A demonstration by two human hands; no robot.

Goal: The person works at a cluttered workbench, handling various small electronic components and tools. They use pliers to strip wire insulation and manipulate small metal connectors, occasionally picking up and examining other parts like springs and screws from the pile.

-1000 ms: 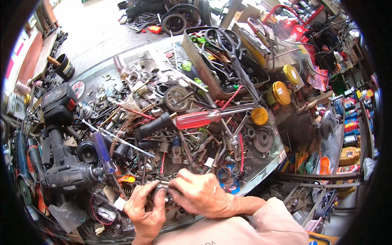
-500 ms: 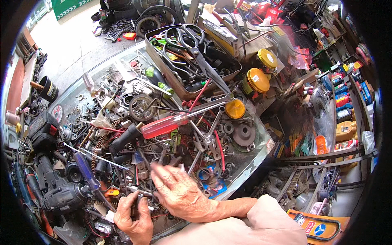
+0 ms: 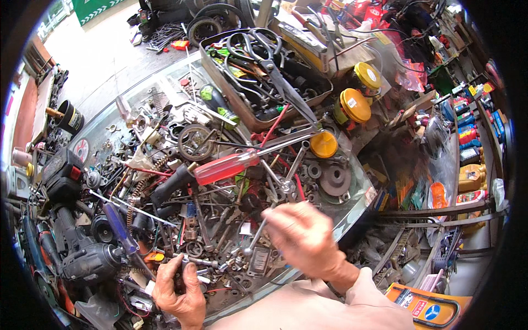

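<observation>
At the lower left of the cluttered table, my left hand point(image 3: 179, 289) is closed in a pinch. A small dark part shows between thumb and forefinger, but its kind is unclear. Just right of it lie a silver bolt point(image 3: 203, 262) and other small metal pieces. My right hand point(image 3: 305, 239), smeared by motion, is raised near the table's front edge with its fingers curled. They close on the upper end of a thin metal rod point(image 3: 257, 236) with a rounded lower end. Below the rod is a flat rectangular metal piece point(image 3: 259, 261).
A red-handled screwdriver point(image 3: 226, 166) lies across the heap, with a black power tool point(image 3: 91, 264) at the left. Beyond is a metal tray point(image 3: 250, 118) of tools with large scissors point(image 3: 286, 85) on top. Yellow-lidded jars point(image 3: 355, 105) stand at the right. The glass table edge point(image 3: 352, 217) runs diagonally.
My right hand has swung right and up from beside my left hand, uncovering small metal parts, and its outspread fingers have curled in at the rod. My left hand has stayed nearly still.
</observation>
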